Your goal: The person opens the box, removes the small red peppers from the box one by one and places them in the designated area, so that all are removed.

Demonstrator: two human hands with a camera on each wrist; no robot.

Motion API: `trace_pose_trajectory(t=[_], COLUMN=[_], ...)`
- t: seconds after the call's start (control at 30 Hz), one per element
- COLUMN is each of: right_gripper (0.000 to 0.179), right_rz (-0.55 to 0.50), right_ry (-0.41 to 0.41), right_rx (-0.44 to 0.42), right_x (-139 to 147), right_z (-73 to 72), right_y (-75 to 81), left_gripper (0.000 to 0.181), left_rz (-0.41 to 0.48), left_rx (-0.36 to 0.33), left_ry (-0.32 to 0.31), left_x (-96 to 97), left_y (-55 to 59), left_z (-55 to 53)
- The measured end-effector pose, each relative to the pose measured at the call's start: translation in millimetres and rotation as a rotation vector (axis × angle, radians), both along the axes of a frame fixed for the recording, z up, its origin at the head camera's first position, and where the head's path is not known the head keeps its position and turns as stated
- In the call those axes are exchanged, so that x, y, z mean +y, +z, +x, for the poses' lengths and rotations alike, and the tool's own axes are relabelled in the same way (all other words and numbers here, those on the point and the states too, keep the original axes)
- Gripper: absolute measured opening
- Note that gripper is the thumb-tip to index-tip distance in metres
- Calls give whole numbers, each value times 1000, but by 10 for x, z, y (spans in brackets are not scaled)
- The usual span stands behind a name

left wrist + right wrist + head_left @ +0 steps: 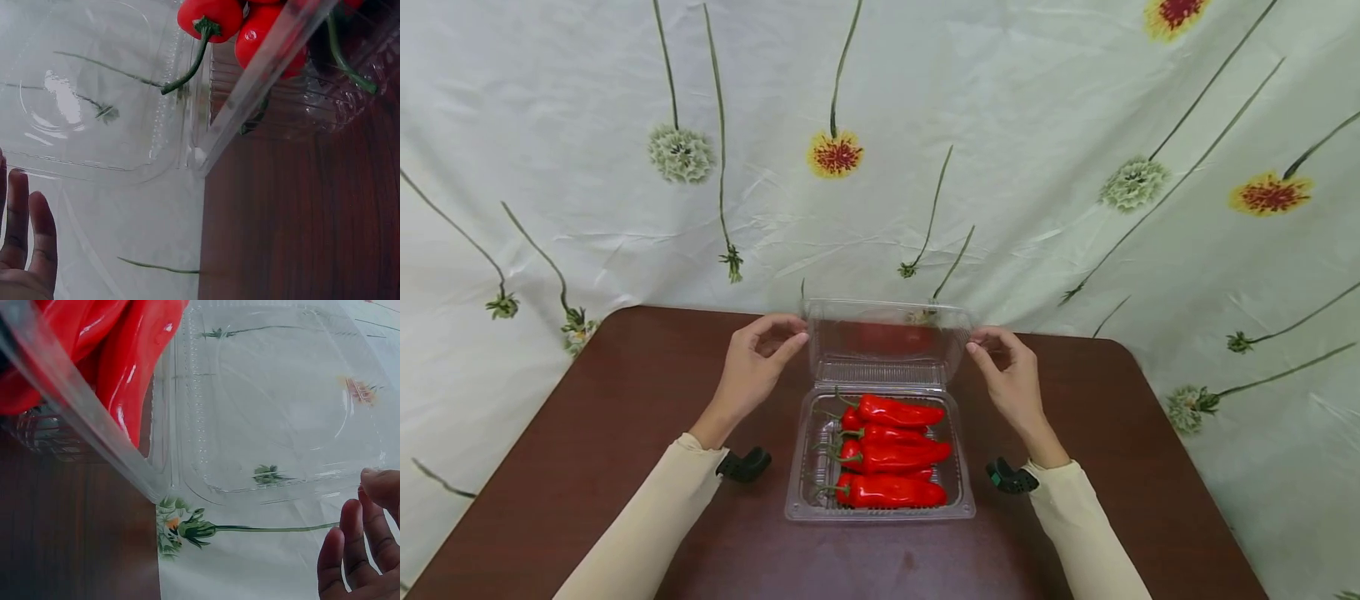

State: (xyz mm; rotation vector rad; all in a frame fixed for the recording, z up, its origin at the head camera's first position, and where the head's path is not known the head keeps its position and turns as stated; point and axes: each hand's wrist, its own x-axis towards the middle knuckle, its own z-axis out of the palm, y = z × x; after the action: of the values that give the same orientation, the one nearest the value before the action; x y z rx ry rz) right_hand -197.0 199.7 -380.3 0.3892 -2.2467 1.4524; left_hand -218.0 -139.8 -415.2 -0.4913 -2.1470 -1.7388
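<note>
A clear plastic clamshell box [880, 514] sits on the table with its hinged lid [880, 312] raised at the back. Several shiny red peppers [891, 492] with green stems lie in the base, stems toward the left. My left hand [747, 364] pinches the lid's left edge between thumb and fingers. At the opposite edge, the right hand [1017, 379] holds the lid the same way. In the right wrist view, thumb and fingertips [370, 478] meet at the lid's corner. The left wrist view shows only part of the left hand's fingers [42, 231].
Dark reddish-brown wood forms the table [647, 400] under the box. Behind it hangs a pale cloth [880, 192] printed with flowers and stems. A black wrist device [745, 465] shows at the left wrist, and another black device [1011, 477] at the right.
</note>
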Motion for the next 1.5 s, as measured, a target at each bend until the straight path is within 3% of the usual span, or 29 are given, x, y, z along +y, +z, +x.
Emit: trace_pose_trajectory(t=[0.27, 0.47, 0.63, 0.87, 1.2, 1.5], right_gripper=[21, 22, 29, 43, 52, 43], right_rz=[32, 69, 142, 233, 210, 196], right_ry=[6, 16, 16, 40, 88, 124], right_rx=[-24, -33, -42, -84, -243, -284], right_x=[122, 159, 187, 221, 204, 213], right_z=[-270, -403, -480, -571, -661, -661], right_y=[-282, -337, -365, -437, -584, -714], left_gripper=[23, 29, 37, 49, 62, 57], left_rz=[33, -1, -54, -117, -116, -137], left_rx=[-27, -61, -94, -239, -386, -421], left_ry=[-18, 0, -48, -101, -134, -122], left_x=[16, 41, 17, -24, -55, -32], left_y=[-62, -68, -78, -114, -240, -375], left_z=[-133, -240, -331, -418, -454, -438])
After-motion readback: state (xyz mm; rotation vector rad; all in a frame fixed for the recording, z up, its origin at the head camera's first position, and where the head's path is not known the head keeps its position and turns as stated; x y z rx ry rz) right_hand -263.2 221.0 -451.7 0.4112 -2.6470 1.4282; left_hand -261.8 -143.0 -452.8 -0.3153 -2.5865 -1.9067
